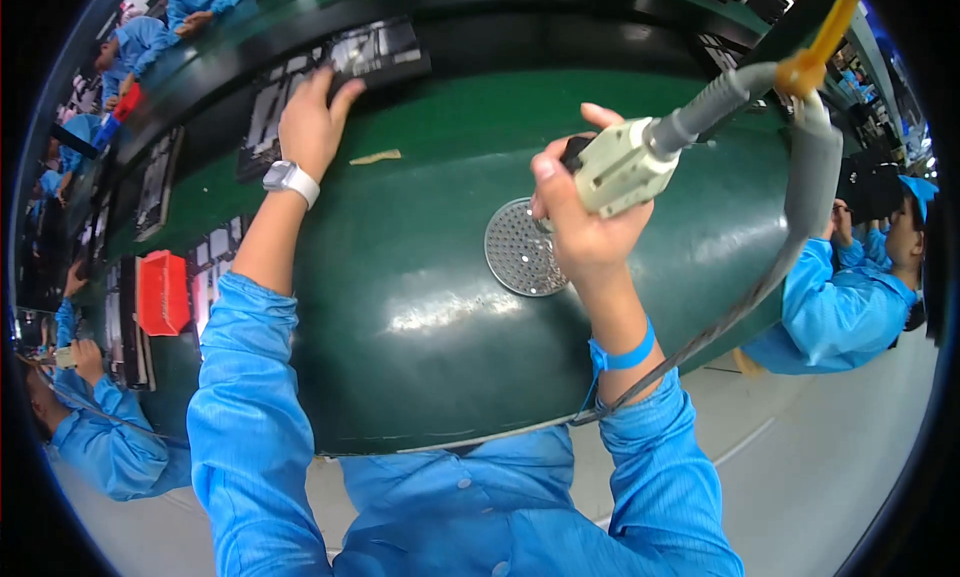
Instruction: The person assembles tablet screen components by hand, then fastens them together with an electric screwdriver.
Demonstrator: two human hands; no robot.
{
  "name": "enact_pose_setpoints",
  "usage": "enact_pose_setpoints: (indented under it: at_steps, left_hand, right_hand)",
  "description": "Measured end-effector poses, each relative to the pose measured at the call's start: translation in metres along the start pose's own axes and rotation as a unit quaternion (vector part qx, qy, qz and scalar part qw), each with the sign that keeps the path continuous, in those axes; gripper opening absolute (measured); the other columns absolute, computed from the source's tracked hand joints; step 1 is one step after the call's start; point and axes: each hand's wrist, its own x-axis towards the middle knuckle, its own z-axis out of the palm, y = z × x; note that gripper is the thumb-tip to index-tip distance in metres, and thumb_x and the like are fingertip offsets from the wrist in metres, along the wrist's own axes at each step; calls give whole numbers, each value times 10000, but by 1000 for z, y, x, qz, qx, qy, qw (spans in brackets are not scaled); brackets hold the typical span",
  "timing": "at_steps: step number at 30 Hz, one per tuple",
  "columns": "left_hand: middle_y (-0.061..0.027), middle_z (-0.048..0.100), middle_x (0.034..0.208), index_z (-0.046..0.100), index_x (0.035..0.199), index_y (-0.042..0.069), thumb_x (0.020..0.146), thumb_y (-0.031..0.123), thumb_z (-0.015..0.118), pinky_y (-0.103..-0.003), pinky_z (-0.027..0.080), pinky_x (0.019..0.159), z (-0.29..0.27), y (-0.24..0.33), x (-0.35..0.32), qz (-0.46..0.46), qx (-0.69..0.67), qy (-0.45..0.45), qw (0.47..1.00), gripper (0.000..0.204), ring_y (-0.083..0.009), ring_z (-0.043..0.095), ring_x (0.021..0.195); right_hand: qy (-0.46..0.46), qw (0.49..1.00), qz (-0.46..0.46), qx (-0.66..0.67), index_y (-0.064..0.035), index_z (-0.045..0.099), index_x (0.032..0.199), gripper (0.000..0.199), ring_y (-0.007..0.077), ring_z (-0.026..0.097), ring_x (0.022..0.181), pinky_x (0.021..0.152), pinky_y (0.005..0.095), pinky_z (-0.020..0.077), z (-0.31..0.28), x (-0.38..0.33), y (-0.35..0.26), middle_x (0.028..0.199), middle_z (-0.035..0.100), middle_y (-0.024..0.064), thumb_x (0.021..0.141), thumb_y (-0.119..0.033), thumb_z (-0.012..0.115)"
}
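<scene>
My right hand point(595, 217) is wrapped round a pale cream powered screwdriver point(628, 167) with a grey cable collar. Its tip is hidden behind the hand. Just left of and below that hand lies a round metal dish point(513, 245) with a dotted surface and small shiny bits at its right side. My left hand point(315, 122), a watch on its wrist, reaches to the far left. Its thumb and forefinger are spread at the near edge of a dark, flat electronic unit point(375, 52); its other fingers are partly hidden. Another dark panel point(268, 112) lies beside it.
A thick grey cable point(745, 312) hangs at the right and crosses near my right forearm. On the green work surface point(430, 247) lies a tan strip point(375, 158). A red bin point(163, 292) and several panels stand left. Co-workers in blue sit on both sides.
</scene>
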Motion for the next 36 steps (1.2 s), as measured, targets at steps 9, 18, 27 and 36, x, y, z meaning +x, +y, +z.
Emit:
enact_pose_setpoints:
  at_steps: [9,18,27,36]
  left_hand:
    - [-189,567,1248,429,1360,-55,975,61,541,-484,579,880,2,30,3,-532,-614,7,584,418,-313,632,1083]
    - [-125,615,1228,404,1430,-30,986,111,582,-403,582,852,-114,106,-115,-499,-628,-63,594,498,-222,652,1057]
    - [-122,637,1243,569,1328,-8,894,44,681,-386,481,951,-164,108,-183,-208,-183,-100,956,451,-270,620,1108]
    - [-99,663,961,696,951,-13,742,24,770,-388,506,777,-140,147,-157,32,-242,-160,956,224,-294,606,903]
  right_hand:
    - [23,997,41,59,27,432,1306,486,101,578,586,479,220,477,0,-11,14,925,668,135,874,62,652]
    - [11,999,43,25,30,452,1282,453,90,569,574,475,217,470,-5,-7,28,911,662,102,876,52,653]
    - [7,998,62,-6,25,459,1288,468,83,571,590,482,218,487,-6,-8,31,894,649,78,867,22,664]
    - [22,1000,10,12,26,407,1349,541,106,579,573,479,231,488,-3,-6,15,926,668,114,875,32,668]
